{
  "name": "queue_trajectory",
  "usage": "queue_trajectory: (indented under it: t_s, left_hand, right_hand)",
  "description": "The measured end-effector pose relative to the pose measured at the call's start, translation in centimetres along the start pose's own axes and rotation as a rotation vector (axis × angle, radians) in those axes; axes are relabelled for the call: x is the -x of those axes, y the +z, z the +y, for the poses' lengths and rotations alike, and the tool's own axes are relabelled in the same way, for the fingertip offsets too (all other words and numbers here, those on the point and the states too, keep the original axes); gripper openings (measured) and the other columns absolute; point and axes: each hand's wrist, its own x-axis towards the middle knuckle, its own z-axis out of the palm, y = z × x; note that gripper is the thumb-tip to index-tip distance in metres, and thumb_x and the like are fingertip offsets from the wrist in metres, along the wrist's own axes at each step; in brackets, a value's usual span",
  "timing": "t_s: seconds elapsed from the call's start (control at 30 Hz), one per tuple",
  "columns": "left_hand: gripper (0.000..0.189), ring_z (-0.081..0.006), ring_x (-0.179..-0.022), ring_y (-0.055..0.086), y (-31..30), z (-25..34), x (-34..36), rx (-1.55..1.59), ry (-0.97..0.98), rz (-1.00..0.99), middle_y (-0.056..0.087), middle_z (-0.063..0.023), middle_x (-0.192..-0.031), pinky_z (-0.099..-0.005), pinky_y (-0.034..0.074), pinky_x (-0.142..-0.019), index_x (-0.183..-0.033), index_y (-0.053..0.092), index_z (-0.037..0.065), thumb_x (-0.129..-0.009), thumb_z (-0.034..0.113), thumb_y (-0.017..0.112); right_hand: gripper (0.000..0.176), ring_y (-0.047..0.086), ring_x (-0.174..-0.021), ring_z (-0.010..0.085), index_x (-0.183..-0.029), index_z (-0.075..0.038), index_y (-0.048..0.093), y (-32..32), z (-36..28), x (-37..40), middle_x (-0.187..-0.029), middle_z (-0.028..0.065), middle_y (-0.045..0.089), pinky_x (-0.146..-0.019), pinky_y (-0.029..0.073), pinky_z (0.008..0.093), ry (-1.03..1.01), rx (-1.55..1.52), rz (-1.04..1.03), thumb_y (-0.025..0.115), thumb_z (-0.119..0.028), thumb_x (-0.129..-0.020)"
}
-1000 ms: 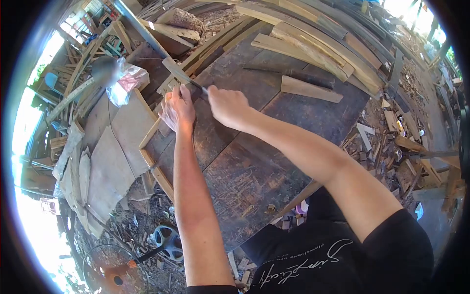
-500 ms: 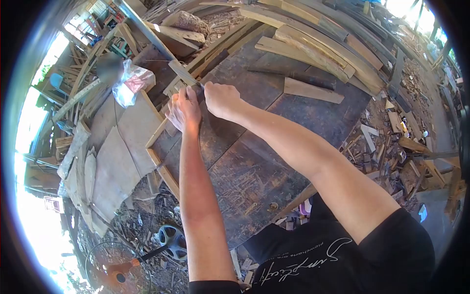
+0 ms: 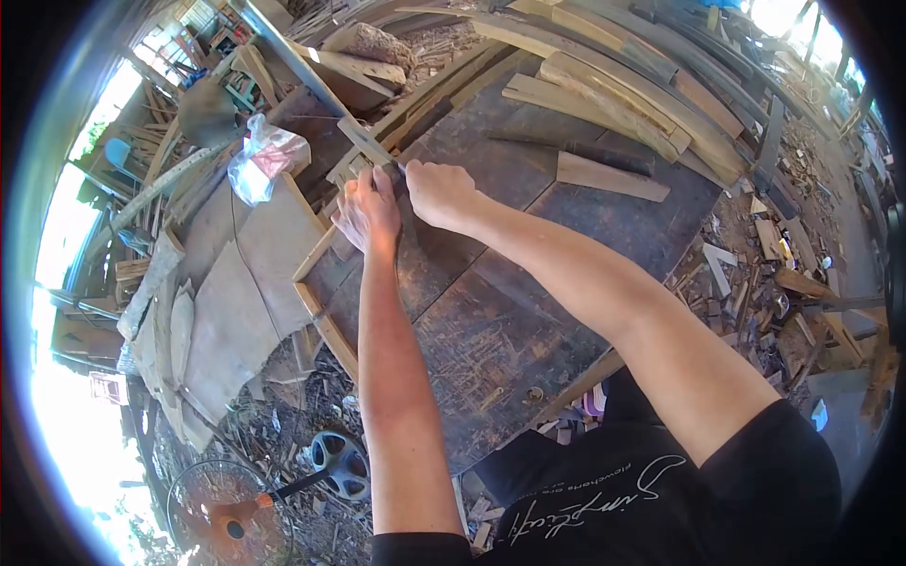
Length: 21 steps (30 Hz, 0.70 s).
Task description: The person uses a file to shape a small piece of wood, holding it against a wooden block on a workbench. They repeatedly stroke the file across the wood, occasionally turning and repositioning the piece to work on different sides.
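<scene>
My left hand (image 3: 368, 209) is at the far left part of the dark worktable (image 3: 491, 330), its fingers bent over a small light wooden piece (image 3: 342, 172) and largely covering it. Close beside it, my right hand (image 3: 442, 195) is closed in a fist. A small dark tip shows by its thumb, but I cannot make out what the fist holds. Just beyond both hands, a short wooden board (image 3: 363, 140) lies at an angle near the table's edge.
Several long planks (image 3: 604, 104) lie along the far side. A wedge-shaped offcut (image 3: 612, 176) rests on the table. On the left are a plastic bag (image 3: 266, 160) on sheet material (image 3: 231, 321) and a standing fan (image 3: 231, 528). Wood scraps (image 3: 746, 274) litter the ground at right.
The whole view has shifted slightly, so things appear a little further right and lower. Both hands keep nearly the same place and grip at the table's edge.
</scene>
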Motion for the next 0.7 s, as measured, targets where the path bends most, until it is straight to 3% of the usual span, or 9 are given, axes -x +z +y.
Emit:
queue_trajectory:
  t_s: [0.23,0.47,0.7]
  left_hand:
    - [0.035,-0.034,-0.1,0.063,-0.1,-0.1,0.1,0.04,0.029,0.036,0.068,-0.0115,-0.1,-0.0524,0.043,-0.089,-0.098,0.068,0.015,-0.098,0.043,0.047]
    - [0.035,-0.0335,-0.101,0.063,0.2,-0.3,0.0,0.014,0.042,0.052,0.069,-0.0111,-0.1,-0.0519,0.044,-0.088,-0.098,0.069,0.015,-0.098,0.043,0.047]
    - [0.036,-0.0339,-0.101,0.062,0.5,-0.6,0.2,0.016,0.029,0.031,0.067,-0.0115,-0.098,-0.0535,0.043,-0.087,-0.097,0.069,0.014,-0.098,0.042,0.047]
  right_hand:
    - [0.017,0.069,-0.087,0.041,-0.101,0.002,0.057,-1.5,2.6,5.8,-0.092,0.0238,0.069,-0.076,0.054,0.0517,-0.005,-0.01,-0.071,0.049,-0.011,-0.092]
    - [0.02,0.072,-0.086,0.0372,-0.099,-0.001,0.063,0.9,0.4,0.6,-0.091,0.0219,0.072,-0.075,0.057,0.0472,0.006,-0.003,0.071,0.05,-0.014,-0.092]
    - [0.018,0.069,-0.083,0.0416,-0.102,0.002,0.054,-1.2,1.6,5.7,-0.088,0.0233,0.069,-0.074,0.054,0.053,0.031,-0.025,-0.061,0.049,-0.013,-0.094]
